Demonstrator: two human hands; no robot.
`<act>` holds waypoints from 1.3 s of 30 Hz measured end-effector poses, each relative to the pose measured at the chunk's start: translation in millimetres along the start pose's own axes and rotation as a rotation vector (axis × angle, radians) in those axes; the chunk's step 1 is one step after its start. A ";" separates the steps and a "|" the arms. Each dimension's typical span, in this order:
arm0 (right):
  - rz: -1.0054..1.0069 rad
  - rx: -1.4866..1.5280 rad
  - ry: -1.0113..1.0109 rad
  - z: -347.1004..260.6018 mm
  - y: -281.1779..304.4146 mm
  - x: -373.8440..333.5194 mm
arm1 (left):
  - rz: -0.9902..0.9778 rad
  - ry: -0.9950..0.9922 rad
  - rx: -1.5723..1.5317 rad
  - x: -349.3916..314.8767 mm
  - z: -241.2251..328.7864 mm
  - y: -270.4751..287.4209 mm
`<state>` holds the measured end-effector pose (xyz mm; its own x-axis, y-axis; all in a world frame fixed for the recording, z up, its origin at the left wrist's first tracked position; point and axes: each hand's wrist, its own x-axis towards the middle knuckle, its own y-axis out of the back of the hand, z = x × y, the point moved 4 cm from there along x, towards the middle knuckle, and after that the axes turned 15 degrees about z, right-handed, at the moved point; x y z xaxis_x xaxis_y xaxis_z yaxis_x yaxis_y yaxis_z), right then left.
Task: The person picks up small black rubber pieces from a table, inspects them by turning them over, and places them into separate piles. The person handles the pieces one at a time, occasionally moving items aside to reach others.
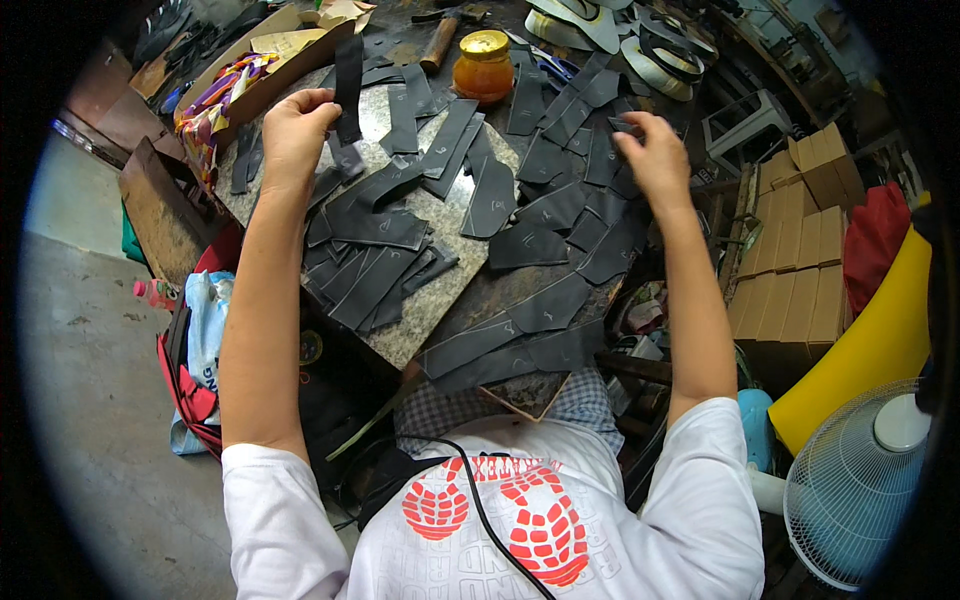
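My left hand [298, 135] pinches a narrow black leather-like strip [348, 88] by its edge and holds it upright above the table's left side. Over the right side of the pile, my right hand [655, 165] has its fingertips closed on a small black leather-like piece [620, 124], mostly hidden by the fingers. Many flat black cut pieces, some with pale chalk-like marks, lie between my hands. A curved one [490, 200] rests near the middle, a stack of strips [370, 285] to the left, and long pieces [520, 325] along the near edge.
A jar of amber stuff with a yellow lid [482, 66] stands at the back, beside a hammer [440, 42] and blue-handled scissors [556, 66]. An open cardboard box [290, 85] sits at far left. Brown boxes [795, 235] and a fan [860, 485] are at right.
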<state>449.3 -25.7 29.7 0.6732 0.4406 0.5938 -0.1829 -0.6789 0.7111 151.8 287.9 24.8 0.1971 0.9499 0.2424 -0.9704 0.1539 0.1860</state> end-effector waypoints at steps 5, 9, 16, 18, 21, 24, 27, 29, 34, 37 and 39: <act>-0.061 -0.183 0.165 63.5 -23.2 19.6 | -0.044 0.139 -0.221 -13.4 18.4 18.6; -0.093 -0.022 0.062 95.3 -32.7 35.6 | -0.103 0.189 -0.387 -49.3 38.5 39.6; 0.233 -0.031 0.041 87.1 -1.5 30.5 | -0.165 0.076 -0.146 -177.7 51.2 47.2; 0.216 0.139 -0.163 77.1 5.7 14.0 | -0.113 -0.012 0.109 -199.3 46.4 48.6; 0.132 0.475 -0.296 53.3 6.6 -7.0 | 0.019 -0.413 0.363 -216.0 50.3 51.9; 0.018 0.830 -0.437 37.5 6.8 -28.3 | 0.114 -0.611 0.529 -227.5 50.3 58.5; -0.093 1.110 -0.660 34.6 6.5 -39.5 | 0.190 -0.629 0.579 -231.8 46.3 66.2; -0.082 0.991 -0.695 36.5 1.8 -42.5 | 0.235 -0.727 0.521 -232.6 48.0 68.2; -0.052 0.877 -0.636 51.2 0.1 -40.2 | 0.073 -0.918 0.717 -237.2 55.7 58.0; -0.078 0.694 -0.666 68.6 3.8 -28.1 | -0.096 -0.938 0.694 -233.2 61.7 48.2; -0.110 0.670 -0.777 80.7 5.3 -20.6 | -0.170 -0.965 0.686 -231.1 66.3 45.3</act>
<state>492.3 -85.8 -9.2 0.9829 0.1800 -0.0385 0.1839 -0.9506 0.2499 71.6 57.3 40.4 0.6239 0.2903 0.7256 -0.7027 -0.1978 0.6834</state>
